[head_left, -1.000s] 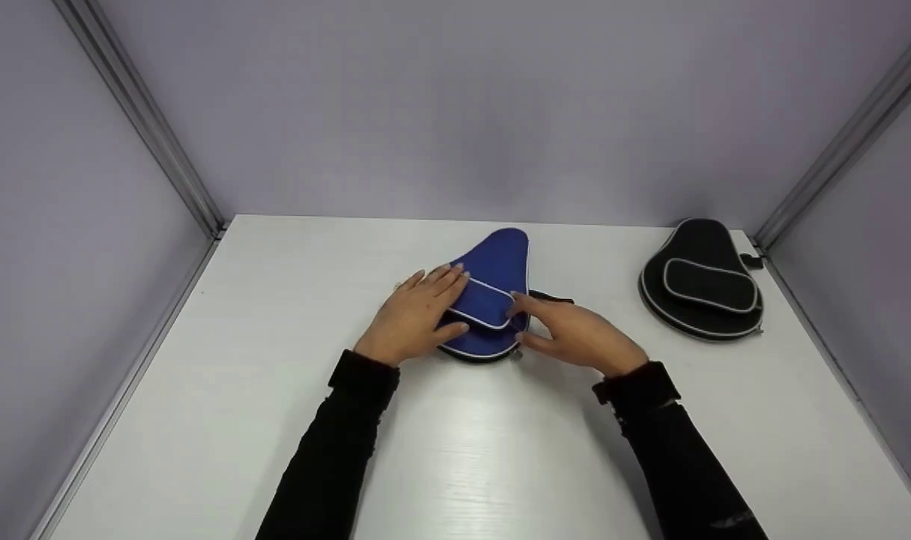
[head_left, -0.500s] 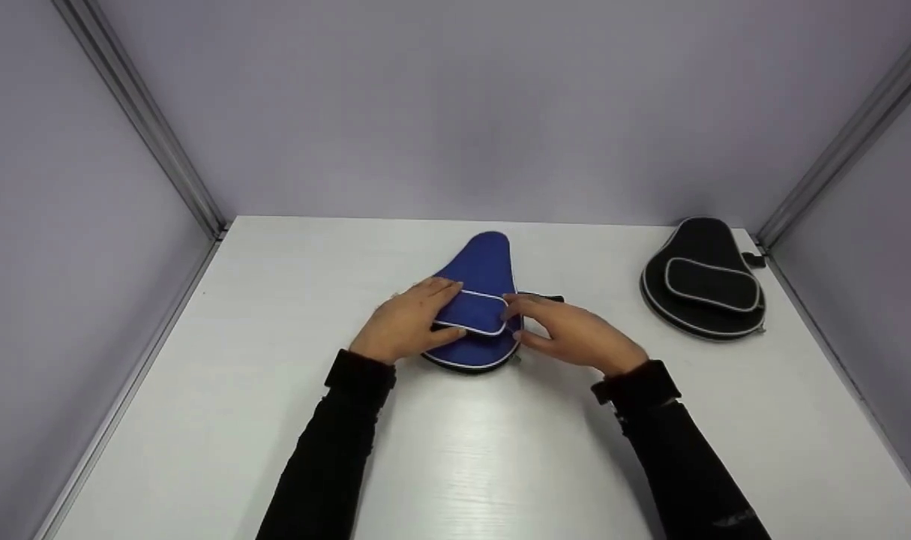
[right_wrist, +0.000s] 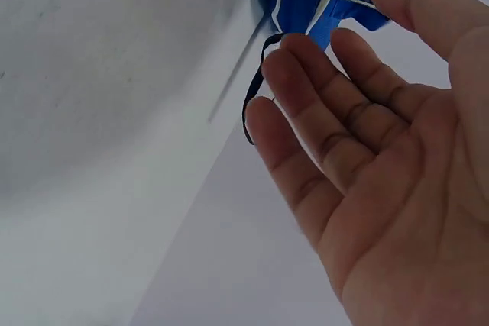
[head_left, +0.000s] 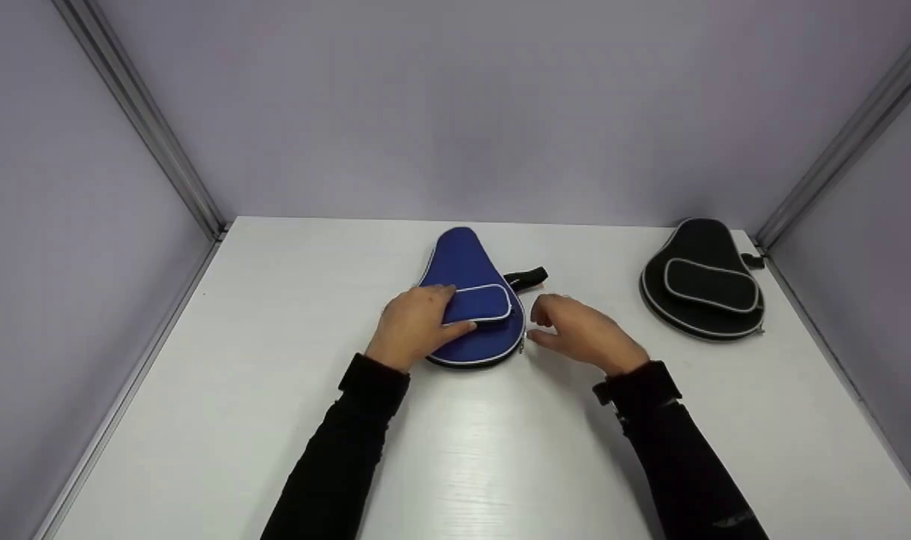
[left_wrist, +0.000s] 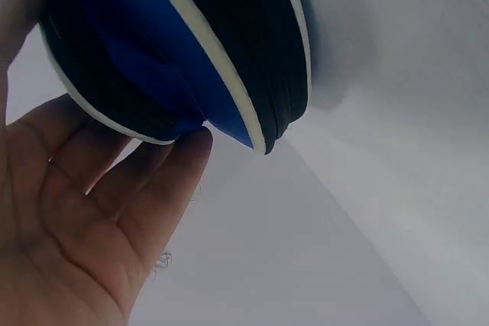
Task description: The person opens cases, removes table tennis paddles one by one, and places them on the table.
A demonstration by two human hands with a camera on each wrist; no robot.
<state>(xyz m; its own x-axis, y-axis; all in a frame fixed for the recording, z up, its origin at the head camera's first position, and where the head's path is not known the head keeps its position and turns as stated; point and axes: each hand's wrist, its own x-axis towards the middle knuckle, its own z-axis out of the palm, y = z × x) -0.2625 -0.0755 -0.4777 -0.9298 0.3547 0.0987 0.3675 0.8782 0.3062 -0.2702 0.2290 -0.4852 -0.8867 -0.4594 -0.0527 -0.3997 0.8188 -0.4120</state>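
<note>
A blue table tennis bat case (head_left: 460, 259) with white piping lies on the table, its narrow end pointing away. My left hand (head_left: 412, 326) holds the raised front pocket (head_left: 483, 303) at its left end, thumb on the near edge and fingers on the far one. In the left wrist view, the fingertips press against the pocket's dark zipped side (left_wrist: 99, 85). My right hand (head_left: 582, 334) hovers just right of the case, fingers loosely bent and holding nothing. A black strap (head_left: 526, 278) sticks out from the case's right side, and a zipper pull (head_left: 522, 345) hangs at its lower right.
A black bat case (head_left: 706, 277) of the same shape, with grey-white piping, lies at the table's back right. The white table (head_left: 275, 315) is bounded by pale panels (head_left: 455, 112) at the back and both sides.
The blue case has turned counterclockwise, its narrow end swinging left and its strap lifting into fuller view. My right hand has come off the case's right side; my left hand stays on the pocket.
</note>
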